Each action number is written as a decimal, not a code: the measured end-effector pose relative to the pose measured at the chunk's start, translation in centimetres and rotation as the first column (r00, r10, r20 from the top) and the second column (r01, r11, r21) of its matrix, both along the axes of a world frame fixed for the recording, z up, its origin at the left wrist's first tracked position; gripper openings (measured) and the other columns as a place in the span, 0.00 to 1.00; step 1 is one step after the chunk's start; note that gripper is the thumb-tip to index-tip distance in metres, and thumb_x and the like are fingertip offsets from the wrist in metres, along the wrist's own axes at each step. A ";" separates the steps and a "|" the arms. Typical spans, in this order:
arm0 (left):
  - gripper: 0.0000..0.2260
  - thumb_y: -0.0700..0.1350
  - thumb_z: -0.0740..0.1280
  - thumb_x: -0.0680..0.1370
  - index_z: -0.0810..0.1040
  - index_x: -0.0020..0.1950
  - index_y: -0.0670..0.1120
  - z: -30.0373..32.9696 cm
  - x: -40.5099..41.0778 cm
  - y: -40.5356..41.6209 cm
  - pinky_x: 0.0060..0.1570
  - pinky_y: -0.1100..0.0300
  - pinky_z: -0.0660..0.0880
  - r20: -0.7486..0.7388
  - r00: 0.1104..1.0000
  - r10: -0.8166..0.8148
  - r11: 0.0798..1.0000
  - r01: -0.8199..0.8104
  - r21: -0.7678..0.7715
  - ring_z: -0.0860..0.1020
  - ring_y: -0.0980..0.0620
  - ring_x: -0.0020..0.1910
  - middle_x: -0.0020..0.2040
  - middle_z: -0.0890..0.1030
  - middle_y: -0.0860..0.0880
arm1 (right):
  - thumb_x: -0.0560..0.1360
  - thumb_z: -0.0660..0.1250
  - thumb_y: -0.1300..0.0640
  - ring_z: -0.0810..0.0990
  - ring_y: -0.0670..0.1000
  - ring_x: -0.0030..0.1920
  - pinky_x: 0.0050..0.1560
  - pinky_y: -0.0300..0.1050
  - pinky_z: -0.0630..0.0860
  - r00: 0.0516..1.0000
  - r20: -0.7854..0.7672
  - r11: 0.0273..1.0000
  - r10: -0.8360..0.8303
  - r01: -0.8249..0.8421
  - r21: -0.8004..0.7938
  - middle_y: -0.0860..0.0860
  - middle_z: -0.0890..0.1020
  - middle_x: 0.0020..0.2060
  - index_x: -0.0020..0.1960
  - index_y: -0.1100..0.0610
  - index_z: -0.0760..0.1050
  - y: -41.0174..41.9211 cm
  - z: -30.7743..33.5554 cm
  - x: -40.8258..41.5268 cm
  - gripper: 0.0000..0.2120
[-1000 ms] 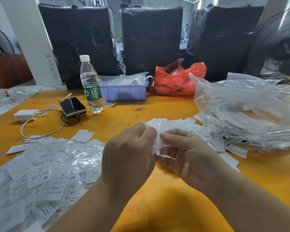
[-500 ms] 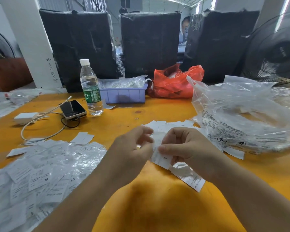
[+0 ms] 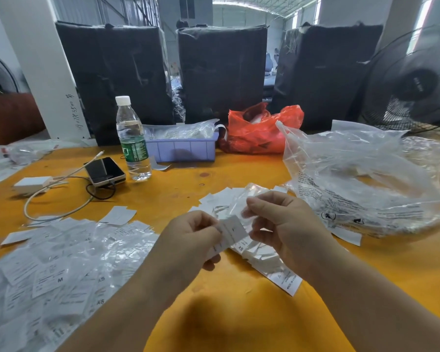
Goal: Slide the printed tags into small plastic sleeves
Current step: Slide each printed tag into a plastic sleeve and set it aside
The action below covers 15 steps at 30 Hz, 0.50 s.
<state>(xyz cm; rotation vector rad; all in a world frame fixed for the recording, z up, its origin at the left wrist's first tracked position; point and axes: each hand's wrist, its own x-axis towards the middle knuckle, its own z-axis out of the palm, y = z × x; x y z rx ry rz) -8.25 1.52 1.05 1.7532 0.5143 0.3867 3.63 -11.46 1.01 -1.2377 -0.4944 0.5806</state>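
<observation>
Nearest, over the yellow table (image 3: 239, 313), the left hand (image 3: 188, 240) pinches a printed tag (image 3: 230, 231) between thumb and curled fingers. Just right, the right hand (image 3: 287, 229) pinches a clear plastic sleeve (image 3: 249, 196), touching the tag's end. Sleeved tags (image 3: 61, 270) heap near left; loose tags (image 3: 267, 260) lie beneath the hands. Farther off stand a water bottle (image 3: 132, 141) and a purple tray (image 3: 183, 148).

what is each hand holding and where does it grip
Left hand pinches a printed tag at its near end; right hand pinches a clear sleeve by its lower edge.
</observation>
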 end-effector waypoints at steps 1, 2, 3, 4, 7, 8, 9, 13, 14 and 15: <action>0.12 0.36 0.64 0.76 0.81 0.36 0.47 -0.2 0.0 0.1 0.27 0.59 0.75 0.023 1.000 0.020 0.999 -0.019 -0.045 0.77 0.52 0.27 0.30 0.79 0.49 | 0.73 0.71 0.60 0.77 0.47 0.30 0.33 0.41 0.77 1.000 -0.017 1.000 -0.024 0.024 0.006 0.54 0.84 0.36 0.41 0.58 0.78 0.0 0.0 0.1 0.03; 0.13 0.35 0.64 0.76 0.80 0.34 0.47 -0.3 -0.1 0.1 0.25 0.60 0.73 0.038 0.999 0.030 0.996 -0.026 -0.084 0.76 0.51 0.26 0.28 0.79 0.49 | 0.73 0.71 0.59 0.77 0.47 0.30 0.33 0.41 0.77 0.998 -0.034 0.999 -0.048 0.048 0.012 0.54 0.84 0.36 0.43 0.59 0.77 0.0 0.0 0.1 0.03; 0.14 0.35 0.64 0.76 0.80 0.33 0.48 -0.4 -0.1 0.1 0.24 0.60 0.72 0.045 0.999 0.028 0.993 -0.023 -0.113 0.76 0.51 0.25 0.28 0.79 0.49 | 0.73 0.71 0.59 0.77 0.47 0.29 0.33 0.41 0.77 0.996 -0.050 0.997 -0.069 0.070 0.021 0.54 0.84 0.36 0.43 0.59 0.77 0.0 0.0 0.2 0.04; 0.14 0.35 0.64 0.76 0.80 0.32 0.49 -0.4 -0.2 0.0 0.24 0.60 0.71 0.043 0.999 0.020 0.991 -0.014 -0.134 0.75 0.50 0.25 0.29 0.79 0.47 | 0.72 0.71 0.59 0.77 0.47 0.29 0.32 0.42 0.77 0.994 -0.068 0.996 -0.082 0.084 0.030 0.54 0.84 0.36 0.43 0.59 0.77 0.1 0.0 0.2 0.05; 0.15 0.37 0.66 0.76 0.80 0.31 0.50 -0.7 -0.2 -0.4 0.22 0.61 0.67 0.039 0.999 -0.001 0.984 0.009 -0.180 0.73 0.50 0.23 0.30 0.79 0.45 | 0.67 0.73 0.56 0.76 0.46 0.29 0.32 0.42 0.77 0.993 -0.092 0.996 -0.072 0.077 0.050 0.54 0.83 0.35 0.42 0.59 0.77 0.1 0.2 -0.1 0.09; 0.14 0.38 0.66 0.76 0.80 0.31 0.50 -0.8 -0.2 -0.6 0.22 0.62 0.66 0.043 0.999 -0.005 0.981 0.013 -0.193 0.73 0.50 0.23 0.30 0.79 0.45 | 0.65 0.73 0.55 0.76 0.46 0.29 0.32 0.42 0.77 0.994 -0.082 0.996 -0.066 0.070 0.050 0.54 0.83 0.35 0.42 0.59 0.77 0.1 0.2 -0.2 0.10; 0.14 0.39 0.67 0.76 0.80 0.31 0.50 -0.8 -0.2 -0.6 0.22 0.62 0.66 0.046 0.999 -0.009 0.980 0.018 -0.200 0.73 0.50 0.23 0.30 0.79 0.46 | 0.63 0.73 0.54 0.76 0.46 0.29 0.32 0.41 0.77 0.996 -0.067 0.997 -0.064 0.067 0.047 0.54 0.83 0.35 0.42 0.59 0.77 0.1 0.2 -0.3 0.12; 0.11 0.41 0.68 0.75 0.80 0.33 0.50 -0.9 -0.3 -0.7 0.22 0.62 0.65 0.073 0.997 -0.012 0.984 0.024 -0.179 0.72 0.51 0.24 0.31 0.79 0.46 | 0.61 0.74 0.52 0.76 0.47 0.30 0.32 0.41 0.77 0.998 0.007 0.998 -0.061 0.061 0.027 0.54 0.83 0.36 0.42 0.57 0.78 0.2 0.2 -0.7 0.13; 0.09 0.42 0.69 0.73 0.80 0.33 0.50 -0.8 -0.4 -0.7 0.21 0.62 0.65 0.081 0.997 -0.007 0.985 0.021 -0.171 0.72 0.51 0.24 0.31 0.79 0.47 | 0.61 0.74 0.52 0.76 0.47 0.30 0.32 0.41 0.77 0.998 0.024 0.998 -0.058 0.057 0.023 0.55 0.83 0.36 0.39 0.56 0.79 0.2 0.2 -0.8 0.11; 0.07 0.43 0.69 0.71 0.79 0.33 0.50 -0.7 -0.4 -0.7 0.21 0.62 0.65 0.086 0.996 -0.002 0.987 0.016 -0.162 0.72 0.51 0.23 0.31 0.78 0.47 | 0.61 0.74 0.52 0.76 0.47 0.30 0.33 0.42 0.77 0.998 0.036 0.998 -0.053 0.052 0.023 0.55 0.83 0.36 0.37 0.54 0.80 0.2 0.3 -0.9 0.08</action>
